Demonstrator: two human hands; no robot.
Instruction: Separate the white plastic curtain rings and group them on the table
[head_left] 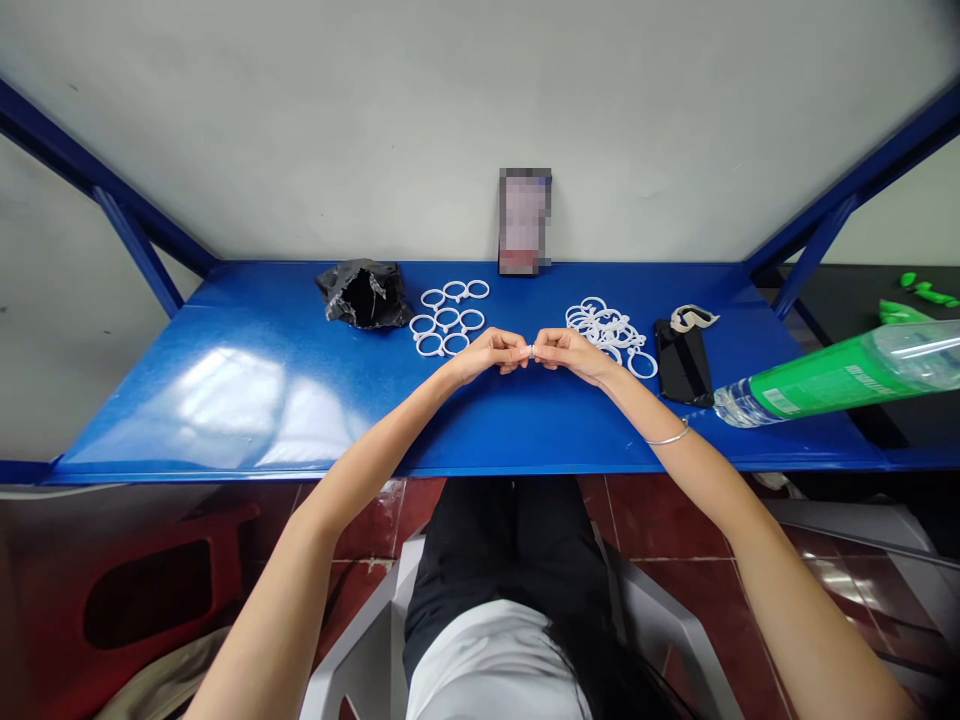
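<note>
My left hand (491, 352) and my right hand (568, 352) meet over the middle of the blue table (255, 390), fingers pinched together on a small white plastic ring (532, 351) between them. Just behind my left hand lie several white rings in neat rows (448, 318). Behind my right hand lies a loose heap of white rings (609, 330). A thin bracelet sits on my right wrist.
A crumpled black plastic bag (364, 293) lies at the back left. A black phone (682, 360) and a small beige-and-white object (693, 318) lie to the right. A green-labelled water bottle (832, 375) lies at the right edge. A small upright card (524, 221) leans against the wall.
</note>
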